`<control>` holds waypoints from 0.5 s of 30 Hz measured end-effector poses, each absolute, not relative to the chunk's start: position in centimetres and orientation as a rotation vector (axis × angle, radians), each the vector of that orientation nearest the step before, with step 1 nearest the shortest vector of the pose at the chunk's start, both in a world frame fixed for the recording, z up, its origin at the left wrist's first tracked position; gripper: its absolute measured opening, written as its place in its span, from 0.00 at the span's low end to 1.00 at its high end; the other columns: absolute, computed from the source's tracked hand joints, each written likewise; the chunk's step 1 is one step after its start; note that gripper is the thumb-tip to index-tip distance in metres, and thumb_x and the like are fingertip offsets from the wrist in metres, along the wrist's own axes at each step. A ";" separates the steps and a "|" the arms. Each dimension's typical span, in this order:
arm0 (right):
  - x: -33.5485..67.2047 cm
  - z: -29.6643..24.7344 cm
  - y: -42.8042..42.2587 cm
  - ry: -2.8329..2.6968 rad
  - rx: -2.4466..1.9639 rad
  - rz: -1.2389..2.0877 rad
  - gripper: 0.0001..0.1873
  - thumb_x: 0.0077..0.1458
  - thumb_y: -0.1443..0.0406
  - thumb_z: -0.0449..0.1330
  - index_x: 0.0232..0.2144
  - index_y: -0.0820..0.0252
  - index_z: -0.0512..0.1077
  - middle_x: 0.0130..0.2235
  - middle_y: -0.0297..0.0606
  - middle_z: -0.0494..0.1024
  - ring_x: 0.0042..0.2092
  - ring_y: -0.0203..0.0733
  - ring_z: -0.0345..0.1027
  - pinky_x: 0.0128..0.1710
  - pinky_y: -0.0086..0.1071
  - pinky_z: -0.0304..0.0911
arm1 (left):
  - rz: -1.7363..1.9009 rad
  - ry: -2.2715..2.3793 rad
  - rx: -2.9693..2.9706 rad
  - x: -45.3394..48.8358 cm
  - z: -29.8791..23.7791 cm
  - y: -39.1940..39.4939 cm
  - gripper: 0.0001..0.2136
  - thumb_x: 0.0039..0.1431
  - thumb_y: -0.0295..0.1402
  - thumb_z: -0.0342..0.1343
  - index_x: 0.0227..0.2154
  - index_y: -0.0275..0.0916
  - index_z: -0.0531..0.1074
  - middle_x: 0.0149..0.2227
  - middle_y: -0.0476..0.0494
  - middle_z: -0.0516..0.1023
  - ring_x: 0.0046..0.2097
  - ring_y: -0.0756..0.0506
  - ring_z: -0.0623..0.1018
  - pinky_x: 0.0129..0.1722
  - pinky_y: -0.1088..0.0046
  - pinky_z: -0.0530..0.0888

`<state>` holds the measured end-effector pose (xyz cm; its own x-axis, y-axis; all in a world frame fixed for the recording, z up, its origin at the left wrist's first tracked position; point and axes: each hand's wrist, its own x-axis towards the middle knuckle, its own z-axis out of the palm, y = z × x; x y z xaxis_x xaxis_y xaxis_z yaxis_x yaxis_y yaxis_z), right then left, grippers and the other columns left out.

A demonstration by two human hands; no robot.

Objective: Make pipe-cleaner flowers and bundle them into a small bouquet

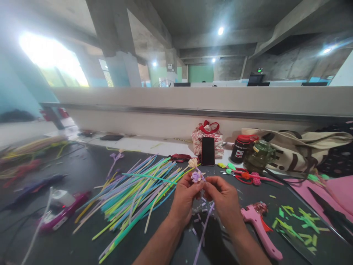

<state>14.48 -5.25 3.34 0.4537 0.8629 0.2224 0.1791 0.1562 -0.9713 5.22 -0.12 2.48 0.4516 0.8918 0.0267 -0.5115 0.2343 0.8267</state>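
My left hand (184,197) and my right hand (224,198) meet above the dark table (68,239), fingers pinched together. Between their fingertips sits a small lilac flower (196,176) made of pipe cleaner. Its lilac stem (203,232) hangs down between my wrists toward me. Just left of my hands lies a fanned pile of several pastel pipe cleaners (135,189) in green, blue, yellow and purple. Small cut lilac bits (200,212) lie on the table under my hands.
A pink glue gun (260,228) lies right of my hands, green cuttings (296,224) beyond it. Another glue gun (62,213) lies at left. A black phone (208,151) leans on a patterned pouch (198,141). Jars (241,147), red scissors (242,176) and a bag (303,147) stand behind.
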 end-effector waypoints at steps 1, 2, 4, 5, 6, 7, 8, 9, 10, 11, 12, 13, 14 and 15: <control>14.4 3.4 -5.2 -1.008 -1.354 0.627 0.10 0.47 0.59 0.58 0.25 0.61 0.71 0.20 0.30 0.70 0.22 0.33 0.61 0.22 0.25 0.58 | 1.021 0.516 0.880 5.2 2.4 -0.1 0.09 0.43 0.29 0.61 0.28 0.35 0.67 0.23 0.52 0.67 0.21 0.57 0.62 0.20 0.82 0.59; 14.3 3.4 -5.2 -0.997 -1.350 0.623 0.09 0.47 0.60 0.58 0.26 0.61 0.71 0.20 0.30 0.70 0.22 0.33 0.62 0.22 0.25 0.58 | 1.023 0.519 0.874 5.3 2.4 -0.1 0.08 0.43 0.29 0.61 0.28 0.35 0.68 0.24 0.52 0.67 0.21 0.57 0.63 0.20 0.82 0.59; 14.0 3.5 -5.2 -0.983 -1.328 0.628 0.09 0.47 0.60 0.58 0.25 0.61 0.71 0.21 0.31 0.71 0.22 0.34 0.63 0.22 0.25 0.58 | 1.035 0.515 0.862 5.3 2.3 -0.1 0.08 0.43 0.29 0.60 0.27 0.35 0.68 0.24 0.52 0.67 0.22 0.57 0.64 0.21 0.81 0.60; 13.9 3.5 -5.2 -0.979 -1.314 0.638 0.09 0.47 0.60 0.58 0.25 0.61 0.71 0.21 0.31 0.71 0.23 0.34 0.63 0.22 0.25 0.59 | 1.043 0.513 0.859 5.3 2.2 0.0 0.08 0.43 0.29 0.61 0.27 0.35 0.68 0.24 0.52 0.67 0.22 0.56 0.64 0.21 0.81 0.61; 13.8 3.6 -5.2 -0.972 -1.303 0.651 0.09 0.47 0.60 0.58 0.26 0.61 0.71 0.21 0.31 0.71 0.23 0.34 0.63 0.22 0.25 0.59 | 1.048 0.516 0.864 5.2 2.2 0.0 0.08 0.43 0.30 0.61 0.27 0.35 0.68 0.23 0.52 0.67 0.22 0.56 0.64 0.21 0.81 0.61; 13.7 3.7 -5.2 -0.965 -1.294 0.668 0.09 0.47 0.60 0.59 0.26 0.61 0.71 0.20 0.31 0.71 0.22 0.34 0.63 0.22 0.25 0.58 | 1.052 0.525 0.877 5.2 2.3 0.0 0.08 0.43 0.30 0.61 0.26 0.35 0.68 0.23 0.52 0.67 0.21 0.57 0.64 0.21 0.81 0.60; 13.7 3.7 -5.2 -0.956 -1.283 0.689 0.09 0.47 0.60 0.59 0.25 0.61 0.71 0.20 0.30 0.71 0.22 0.33 0.62 0.21 0.25 0.58 | 1.056 0.538 0.895 5.2 2.3 0.0 0.08 0.42 0.30 0.61 0.26 0.35 0.68 0.22 0.52 0.67 0.21 0.57 0.63 0.20 0.81 0.60; 13.6 3.8 -5.3 -0.946 -1.268 0.712 0.08 0.47 0.61 0.59 0.25 0.61 0.71 0.19 0.30 0.70 0.21 0.33 0.61 0.21 0.25 0.57 | 1.061 0.553 0.916 5.1 2.4 0.0 0.08 0.42 0.30 0.61 0.25 0.35 0.68 0.21 0.53 0.66 0.20 0.57 0.62 0.20 0.81 0.59; 13.5 3.9 -5.3 -0.936 -1.252 0.737 0.08 0.47 0.61 0.59 0.24 0.61 0.71 0.18 0.30 0.70 0.21 0.32 0.60 0.20 0.24 0.57 | 1.066 0.564 0.940 5.1 2.5 0.0 0.08 0.43 0.30 0.61 0.25 0.35 0.68 0.21 0.53 0.66 0.20 0.57 0.62 0.19 0.82 0.59; 13.5 4.0 -5.4 -0.926 -1.236 0.761 0.08 0.47 0.61 0.59 0.24 0.61 0.70 0.18 0.29 0.69 0.20 0.31 0.59 0.20 0.24 0.56 | 1.071 0.570 0.961 5.0 2.6 -0.1 0.07 0.43 0.31 0.61 0.24 0.35 0.68 0.20 0.53 0.66 0.19 0.58 0.61 0.19 0.82 0.59; 13.4 4.1 -5.4 -0.915 -1.221 0.784 0.08 0.47 0.61 0.59 0.23 0.62 0.70 0.17 0.29 0.69 0.20 0.30 0.59 0.19 0.23 0.55 | 1.073 0.570 0.977 5.0 2.7 -0.1 0.07 0.44 0.31 0.60 0.23 0.35 0.68 0.20 0.54 0.65 0.19 0.58 0.61 0.19 0.82 0.59; 13.3 4.2 -5.5 -0.901 -1.206 0.805 0.08 0.47 0.62 0.59 0.22 0.62 0.70 0.17 0.29 0.68 0.20 0.30 0.58 0.19 0.23 0.55 | 1.073 0.566 0.986 4.9 2.7 -0.2 0.07 0.44 0.31 0.60 0.22 0.35 0.67 0.19 0.54 0.65 0.19 0.58 0.61 0.19 0.82 0.59; 13.3 4.3 -5.5 -0.885 -1.194 0.823 0.08 0.46 0.62 0.59 0.22 0.62 0.70 0.17 0.29 0.68 0.19 0.30 0.58 0.19 0.23 0.54 | 1.069 0.560 0.988 4.9 2.7 -0.2 0.07 0.44 0.31 0.60 0.22 0.35 0.67 0.19 0.54 0.65 0.19 0.58 0.61 0.19 0.82 0.59; 13.3 4.2 -5.5 -0.869 -1.184 0.841 0.08 0.46 0.62 0.60 0.21 0.62 0.70 0.17 0.29 0.69 0.19 0.29 0.58 0.19 0.23 0.54 | 1.064 0.555 0.984 5.0 2.6 -0.2 0.07 0.45 0.32 0.59 0.22 0.35 0.67 0.18 0.54 0.65 0.19 0.58 0.61 0.19 0.82 0.59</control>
<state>13.27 -5.47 4.24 0.4272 0.8962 0.1196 -0.0904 0.1740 -0.9806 4.97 -0.23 2.65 0.4138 0.9078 0.0690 -0.4628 0.1445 0.8746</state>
